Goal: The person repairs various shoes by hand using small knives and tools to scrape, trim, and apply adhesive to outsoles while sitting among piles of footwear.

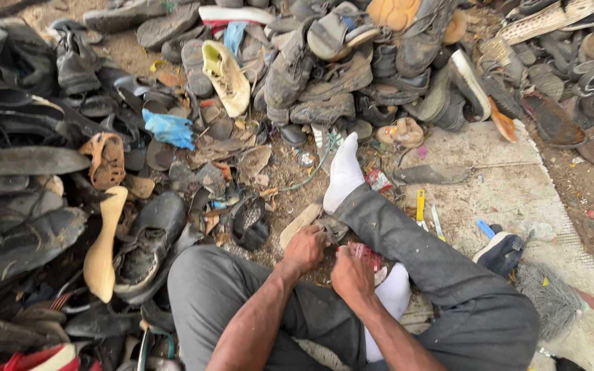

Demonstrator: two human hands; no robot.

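I sit on the ground in grey trousers and white socks, one leg (393, 233) stretched out over the other. My left hand (304, 249) is closed around a small grey shoe piece (327, 229) just above my crossed foot. Touching it from the right is my right hand (352, 275), fingers curled tight; what it grips is hidden. A red patterned scrap (368, 255) lies right beside the right hand. A tan sole (299, 224) rests on the dirt next to the left hand.
Worn shoes and soles are heaped to the left and across the back, among them a cream shoe (227, 75) and a blue glove (170, 128). A wooden shoe last (101, 254) lies left. A yellow knife (421, 205) and a dark blue shoe (500, 253) sit on the mat (517, 192) at right.
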